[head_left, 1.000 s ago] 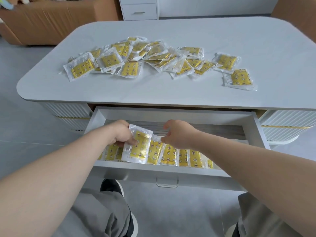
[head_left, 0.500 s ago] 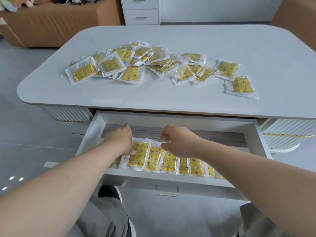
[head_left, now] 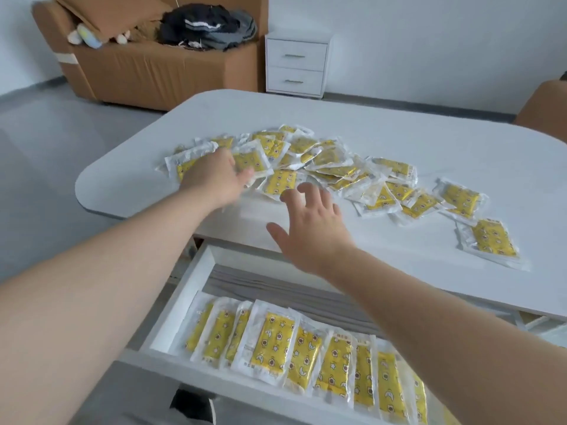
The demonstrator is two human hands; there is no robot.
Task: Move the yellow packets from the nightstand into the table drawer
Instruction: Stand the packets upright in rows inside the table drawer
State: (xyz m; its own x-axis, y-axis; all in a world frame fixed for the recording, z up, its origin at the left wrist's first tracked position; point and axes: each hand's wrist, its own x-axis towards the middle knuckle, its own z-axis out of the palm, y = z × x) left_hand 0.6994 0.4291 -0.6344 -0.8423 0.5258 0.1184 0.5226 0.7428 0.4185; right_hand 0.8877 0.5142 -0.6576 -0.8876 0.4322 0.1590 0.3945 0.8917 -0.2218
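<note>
Hovering above the table's near edge, the right hand has its fingers spread and holds nothing. The left hand lies on the left end of the heap of yellow packets; blur hides its fingers, so I cannot tell whether it grips one. The heap sprawls across the white table. Below, the pulled-out drawer holds a row of packets overlapping along its front.

Bright, even daylight; slight motion blur.
</note>
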